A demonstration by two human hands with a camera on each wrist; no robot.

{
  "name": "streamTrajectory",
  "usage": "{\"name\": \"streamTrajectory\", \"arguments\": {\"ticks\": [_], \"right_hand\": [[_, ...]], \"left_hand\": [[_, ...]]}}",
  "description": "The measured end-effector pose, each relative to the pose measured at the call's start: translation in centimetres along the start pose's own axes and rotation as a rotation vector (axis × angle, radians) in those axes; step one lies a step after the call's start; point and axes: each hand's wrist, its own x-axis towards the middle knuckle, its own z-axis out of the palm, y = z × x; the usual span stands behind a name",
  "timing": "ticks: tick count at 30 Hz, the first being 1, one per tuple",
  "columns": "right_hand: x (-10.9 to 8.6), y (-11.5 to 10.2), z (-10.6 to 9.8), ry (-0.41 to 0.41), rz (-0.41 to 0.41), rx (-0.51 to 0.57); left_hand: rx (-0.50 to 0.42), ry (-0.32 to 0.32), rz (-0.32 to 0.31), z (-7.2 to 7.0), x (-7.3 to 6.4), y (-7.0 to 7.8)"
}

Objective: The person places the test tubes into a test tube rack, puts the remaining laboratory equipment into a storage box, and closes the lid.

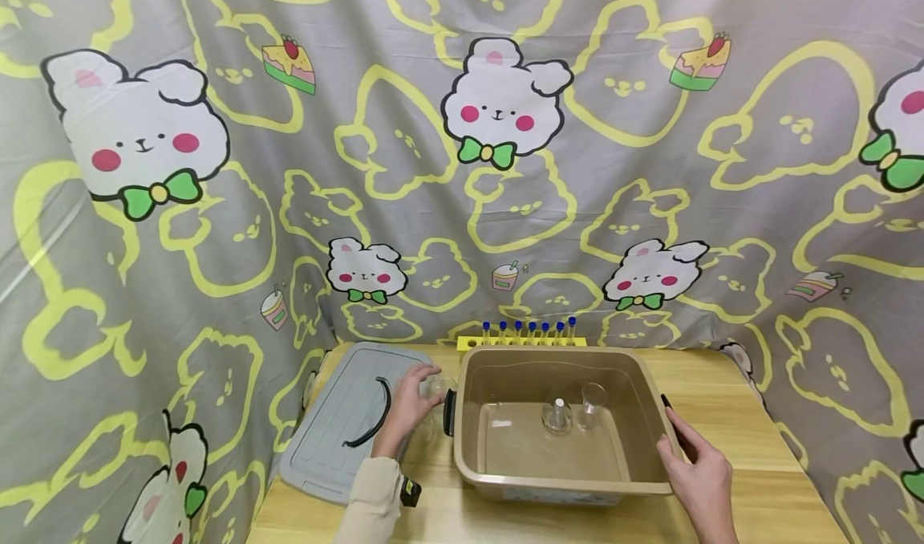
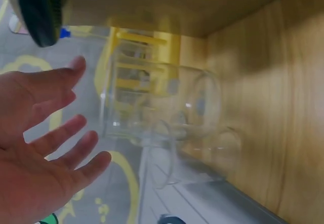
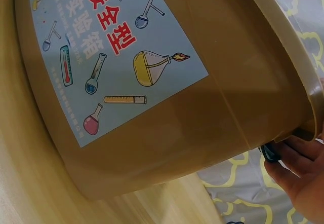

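Observation:
A brown plastic storage box (image 1: 549,492) stands on the table with its top uncovered. My right hand (image 1: 699,468) grips its right rim, thumb over the edge and fingers by the dark latch (image 3: 271,152). Off the box's left side, my left hand (image 1: 411,403) is spread with nothing in it. Just past its fingertips stand a larger clear beaker (image 2: 162,100) and a smaller one (image 2: 197,158). Inside the box are a small glass alcohol lamp (image 1: 557,420) with a white top and a clear glass cup (image 1: 593,399).
A grey lid (image 1: 325,440) with a black handle (image 1: 378,420) lies on the left of the wooden table (image 1: 765,456). Behind the box is a yellow rack (image 1: 472,343) of blue-capped test tubes. A patterned curtain (image 1: 404,207) encloses the table.

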Motion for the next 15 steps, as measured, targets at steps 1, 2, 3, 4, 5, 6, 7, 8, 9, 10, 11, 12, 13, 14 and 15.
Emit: {"name": "streamTrajectory", "arguments": {"ticks": [1, 2, 3, 4, 5, 6, 7, 8, 9, 10, 11, 12, 13, 14, 15], "right_hand": [[0.0, 0.0, 0.0, 0.003, -0.001, -0.001], [0.0, 0.0, 0.0, 0.006, -0.001, -0.003], [0.0, 0.0, 0.0, 0.007, -0.001, -0.003], [0.0, 0.1, 0.0, 0.005, -0.002, -0.003], [0.0, 0.0, 0.0, 0.002, -0.004, -0.002], [0.0, 0.0, 0.0, -0.001, -0.002, -0.002], [0.0, 0.0, 0.0, -0.003, 0.001, -0.002], [0.0, 0.0, 0.0, -0.005, 0.004, -0.001], [0.0, 0.1, -0.1, -0.009, 0.004, 0.001], [0.0, 0.1, 0.0, -0.010, 0.004, 0.001], [0.0, 0.0, 0.0, -0.008, 0.006, 0.002], [0.0, 0.0, 0.0, -0.006, 0.010, 0.003], [0.0, 0.1, 0.0, -0.005, 0.011, 0.005], [0.1, 0.1, 0.0, -0.004, 0.010, 0.004], [0.1, 0.1, 0.0, -0.005, 0.010, 0.003]], "left_hand": [[0.001, -0.010, -0.002, 0.2, 0.0, -0.1], [0.004, -0.018, -0.002, 0.4, 0.0, -0.3], [0.005, -0.025, -0.001, 0.5, 0.0, -0.4], [0.007, -0.030, -0.003, 0.7, 0.0, -0.5], [0.011, -0.037, -0.008, 0.8, 0.0, -0.6], [0.011, -0.044, -0.014, 0.9, 0.0, -0.7], [0.012, -0.049, -0.020, 1.0, 0.0, -0.8], [0.021, -0.053, -0.020, 1.1, 0.0, -0.9], [0.021, -0.056, -0.025, 1.1, 0.0, -0.9], [0.023, -0.060, -0.033, 1.2, 0.0, -1.0], [0.029, -0.064, -0.039, 1.3, 0.0, -1.1], [0.034, -0.067, -0.043, 1.3, 0.0, -1.1], [0.043, -0.070, -0.045, 1.4, 0.1, -1.2], [0.050, -0.074, -0.050, 1.4, 0.1, -1.2], [0.052, -0.078, -0.057, 1.5, 0.1, -1.2]]}}
